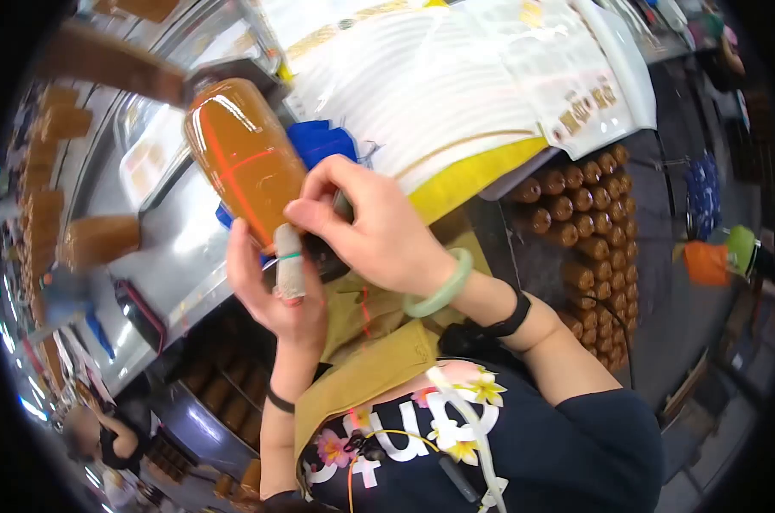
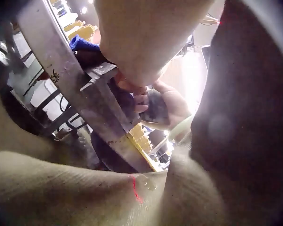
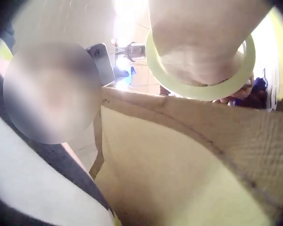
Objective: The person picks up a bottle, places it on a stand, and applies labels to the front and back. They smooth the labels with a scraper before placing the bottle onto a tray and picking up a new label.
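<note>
A glossy brown shoe last (image 1: 242,158) lies sole-up before me, crossed by red laser lines. My left hand (image 1: 293,308) grips its near end, with a pale wrap and green band around one digit. My right hand (image 1: 379,227) is bent close beside that end, thumb and forefinger drawn together. In the left wrist view, the right hand's fingers curl around a dark grey piece (image 2: 156,107), whose exact kind I cannot tell. A pale green bangle (image 1: 443,286) circles the right wrist. The right wrist view mostly shows the apron (image 3: 169,155), the bangle and forearm.
Behind the last stands a dark machine clamp (image 1: 233,73) with blue cloth (image 1: 321,141) nearby. White plastic-covered sheeting (image 1: 456,77) with a yellow edge spreads ahead. Rows of brown lasts (image 1: 588,214) stand at right. A metal table (image 1: 182,274) lies left. Another person (image 1: 118,440) is at lower left.
</note>
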A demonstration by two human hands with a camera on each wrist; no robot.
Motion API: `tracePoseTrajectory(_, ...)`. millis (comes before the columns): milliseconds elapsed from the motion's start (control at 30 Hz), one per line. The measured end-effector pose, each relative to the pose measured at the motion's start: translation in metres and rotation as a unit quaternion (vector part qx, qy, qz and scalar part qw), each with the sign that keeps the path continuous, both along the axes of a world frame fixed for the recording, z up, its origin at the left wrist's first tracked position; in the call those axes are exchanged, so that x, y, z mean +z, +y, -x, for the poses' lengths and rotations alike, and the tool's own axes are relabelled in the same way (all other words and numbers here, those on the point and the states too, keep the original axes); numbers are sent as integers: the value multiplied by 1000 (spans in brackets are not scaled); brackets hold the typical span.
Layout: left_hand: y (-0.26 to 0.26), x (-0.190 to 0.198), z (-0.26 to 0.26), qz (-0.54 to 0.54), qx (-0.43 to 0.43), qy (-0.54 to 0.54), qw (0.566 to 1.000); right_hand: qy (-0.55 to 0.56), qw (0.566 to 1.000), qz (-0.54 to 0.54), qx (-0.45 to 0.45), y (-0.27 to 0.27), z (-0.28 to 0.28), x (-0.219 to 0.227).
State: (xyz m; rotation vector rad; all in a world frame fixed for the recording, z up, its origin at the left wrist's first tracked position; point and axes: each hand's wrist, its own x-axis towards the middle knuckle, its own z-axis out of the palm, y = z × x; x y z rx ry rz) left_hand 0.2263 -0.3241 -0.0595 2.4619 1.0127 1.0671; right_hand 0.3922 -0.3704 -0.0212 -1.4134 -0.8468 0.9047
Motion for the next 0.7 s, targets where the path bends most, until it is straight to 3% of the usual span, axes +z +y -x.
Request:
tracePoseTrajectory(67,2,-3,1,19,-4,-41,999,-48,998,-34,-36,0,5,-6)
tracePoseTrajectory(100,4,-1,4,-38,-3,21,999,-42,998,-26,-40,-1,6,-5)
tracePoseTrajectory(200,2,8,0,6,-13,3,1000,-42,997,-32,-54,0,7,-7)
tracePoseTrajectory(367,1,9,-1,-34,-5,72,997,-41,996,-44,-59,-2,7,-8)
tracePoseTrajectory(600,-6,-2,1,66,29,9,997,2,999,-39,-3,-5,3,-4)
tracePoseTrajectory(700,-7,-3,-7,19,52,20,998,-6,999,-52,9,-8,2,-5)
